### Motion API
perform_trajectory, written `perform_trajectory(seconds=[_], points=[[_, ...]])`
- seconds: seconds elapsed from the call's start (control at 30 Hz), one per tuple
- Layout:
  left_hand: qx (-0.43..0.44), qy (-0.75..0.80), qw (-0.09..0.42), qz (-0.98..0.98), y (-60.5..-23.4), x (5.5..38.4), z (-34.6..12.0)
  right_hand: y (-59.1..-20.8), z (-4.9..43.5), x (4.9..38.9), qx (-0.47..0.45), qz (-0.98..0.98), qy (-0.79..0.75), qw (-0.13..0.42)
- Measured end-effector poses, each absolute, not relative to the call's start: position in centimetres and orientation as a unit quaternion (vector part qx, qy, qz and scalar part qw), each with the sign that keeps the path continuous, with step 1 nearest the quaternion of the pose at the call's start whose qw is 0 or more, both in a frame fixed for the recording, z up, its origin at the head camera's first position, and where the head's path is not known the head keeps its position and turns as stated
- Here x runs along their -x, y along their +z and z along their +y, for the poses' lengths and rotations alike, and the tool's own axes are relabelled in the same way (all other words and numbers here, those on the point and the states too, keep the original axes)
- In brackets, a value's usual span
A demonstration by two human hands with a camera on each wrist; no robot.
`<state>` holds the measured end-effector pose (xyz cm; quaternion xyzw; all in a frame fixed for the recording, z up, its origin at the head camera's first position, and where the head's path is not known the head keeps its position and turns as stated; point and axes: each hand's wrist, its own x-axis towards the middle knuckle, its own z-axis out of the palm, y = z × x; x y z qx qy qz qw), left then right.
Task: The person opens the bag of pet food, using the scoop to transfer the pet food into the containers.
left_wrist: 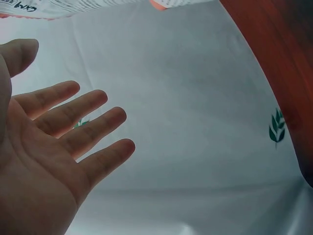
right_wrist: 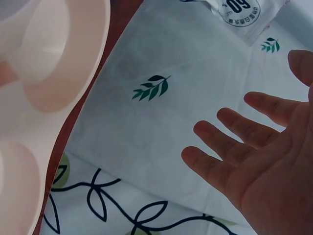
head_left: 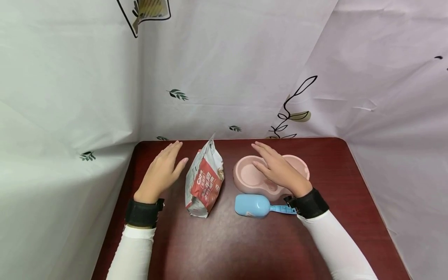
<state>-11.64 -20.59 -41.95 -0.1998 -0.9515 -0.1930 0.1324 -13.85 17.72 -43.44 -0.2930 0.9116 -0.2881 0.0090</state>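
Observation:
My left hand (head_left: 159, 173) is held out with straight fingers and the thumb apart, just left of a red and white printed bag (head_left: 206, 181) that stands upright. Nothing is in that palm (left_wrist: 44, 161) in the left wrist view. My right hand (head_left: 280, 169), fingers extended and also holding nothing, hovers over a pink double bowl (head_left: 241, 186), covering part of it. Below the bowl lies a blue scoop (head_left: 252, 205), its handle pointing right toward my right wrist. In the right wrist view the bowl's rim (right_wrist: 78, 93) is left of the spread fingers (right_wrist: 230, 147).
Everything stands on a dark red wooden table (head_left: 210, 252) with rounded back corners. A pale cloth (head_left: 224, 70) printed with leaves hangs behind the table and along both sides. Black bands (head_left: 141, 213) circle both wrists, over white sleeves.

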Motion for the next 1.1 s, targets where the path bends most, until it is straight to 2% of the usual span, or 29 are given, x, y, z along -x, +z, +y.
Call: perform_trajectory(seconds=[0.23, 0.37, 0.63, 0.87, 1.1], points=[[0.205, -0.2, 0.129, -0.949, -41.4, 12.7, -19.4, -43.6, 16.6, 14.3, 0.301, 0.904, -0.304, 0.004], [0.205, -0.206, 0.11, -0.95, -41.1, 13.3, -18.6, -43.6, 15.7, 14.8, 0.305, 0.899, -0.315, -0.008], [0.223, -0.268, 0.085, -0.933, -40.3, 15.0, -17.0, -43.6, 13.1, 15.8, 0.293, 0.887, -0.357, 0.016], [0.225, -0.341, 0.018, -0.913, -40.1, 16.1, -15.7, -43.4, 10.7, 16.4, 0.296, 0.874, -0.384, 0.033], [0.213, -0.382, -0.02, -0.899, -39.8, 17.2, -14.7, -43.1, 9.0, 17.2, 0.284, 0.856, -0.429, 0.044]])
